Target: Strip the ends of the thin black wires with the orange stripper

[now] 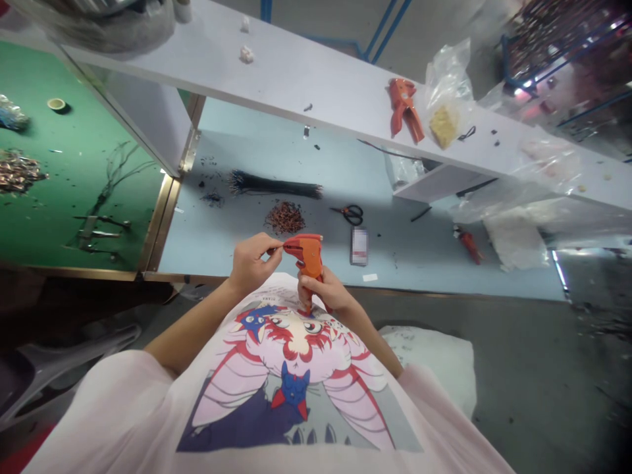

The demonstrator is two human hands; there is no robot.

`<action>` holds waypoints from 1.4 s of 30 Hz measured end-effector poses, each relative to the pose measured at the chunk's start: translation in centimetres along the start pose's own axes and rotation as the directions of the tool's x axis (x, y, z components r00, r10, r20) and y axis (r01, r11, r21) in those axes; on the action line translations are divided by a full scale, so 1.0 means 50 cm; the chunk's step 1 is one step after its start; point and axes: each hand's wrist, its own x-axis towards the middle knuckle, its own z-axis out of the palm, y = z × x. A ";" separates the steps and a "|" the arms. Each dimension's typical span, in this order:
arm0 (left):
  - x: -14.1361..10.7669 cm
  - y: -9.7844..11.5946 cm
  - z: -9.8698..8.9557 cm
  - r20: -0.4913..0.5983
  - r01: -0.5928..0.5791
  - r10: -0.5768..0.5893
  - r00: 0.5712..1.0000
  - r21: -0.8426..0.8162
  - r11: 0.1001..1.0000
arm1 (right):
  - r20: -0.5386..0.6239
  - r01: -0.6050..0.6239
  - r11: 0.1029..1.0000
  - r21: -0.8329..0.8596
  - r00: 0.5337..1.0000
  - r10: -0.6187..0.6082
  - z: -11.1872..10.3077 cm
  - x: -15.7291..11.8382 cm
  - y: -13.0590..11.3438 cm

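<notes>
My right hand (323,289) is wrapped round the handles of an orange and red wire stripper (311,253), held upright in front of my shirt with its jaws towards the left. At those jaws, my left hand (254,262) is closed in a pinch on what looks like a thin dark wire, mostly hidden by the fingers. Beyond the hands, a heap of small copper-coloured pieces (285,218) lies on the light blue table (237,237). Behind it rests a long bundle of black wires (276,185).
Black-handled scissors (352,214) and a phone-like rectangle (359,245) lie to the right. A raised white shelf (336,85) crosses the back, bearing another wire stripper (405,110) and plastic bags (448,72). At left, a green table (64,217) adjoins. A red-handled tool (469,245) lies far right.
</notes>
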 end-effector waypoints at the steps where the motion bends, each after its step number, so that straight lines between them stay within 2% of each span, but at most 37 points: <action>1: -0.001 -0.002 0.001 0.001 0.004 -0.004 1.000 0.001 1.000 | -0.027 -0.012 1.000 0.028 1.000 0.012 0.002 0.000 0.002; 5: -0.001 -0.007 0.004 -0.014 0.030 -0.030 0.999 -0.014 0.999 | -0.101 -0.028 0.989 0.145 0.994 0.043 0.016 0.001 0.005; 9: 0.002 -0.007 0.004 -0.071 0.046 -0.049 0.996 -0.040 0.998 | -0.081 0.035 0.975 0.218 0.997 -0.017 0.018 -0.003 -0.005; 12: 0.003 -0.003 0.000 -0.093 0.038 -0.041 0.995 -0.033 0.999 | -0.107 0.075 0.972 0.224 0.993 -0.052 0.009 -0.010 -0.017; 17: 0.005 0.009 -0.007 -0.130 -0.024 0.027 0.991 0.028 0.999 | -0.210 0.144 0.982 0.122 0.971 -0.116 0.004 -0.010 -0.035; 20: 0.004 0.013 -0.007 -0.140 -0.096 0.108 0.984 0.089 0.991 | -0.256 0.186 0.981 0.049 0.952 -0.167 0.013 -0.001 -0.039; 25: -0.006 0.007 -0.004 -0.116 -0.236 0.262 0.958 0.201 0.951 | -0.357 0.316 0.945 -0.083 0.876 -0.324 0.029 0.016 -0.047; 29: -0.013 0.006 -0.007 -0.073 -0.313 0.332 0.941 0.195 0.930 | -0.374 0.378 0.897 -0.230 0.816 -0.440 0.040 0.022 -0.064; 33: -0.014 0.015 -0.006 -0.037 -0.348 0.362 0.931 0.200 0.916 | -0.366 0.348 0.855 -0.385 0.792 -0.488 0.050 0.025 -0.073; 36: -0.018 0.016 -0.001 -0.008 -0.349 0.356 0.935 0.178 0.920 | -0.360 0.330 0.836 -0.439 0.788 -0.500 0.051 0.028 -0.070; 38: -0.021 0.007 -0.003 -0.025 -0.322 0.329 0.944 0.144 0.936 | -0.395 0.324 0.829 -0.456 0.761 -0.515 0.041 0.027 -0.069; 40: -0.022 -0.008 -0.015 -0.092 -0.201 0.212 0.973 0.115 0.973 | -0.480 0.330 0.823 -0.463 0.687 -0.546 0.021 0.022 -0.071; 42: -0.020 -0.026 -0.035 -0.133 0.020 -0.013 0.991 0.049 0.999 | -0.566 0.357 0.817 -0.452 0.593 -0.572 -0.007 0.014 -0.076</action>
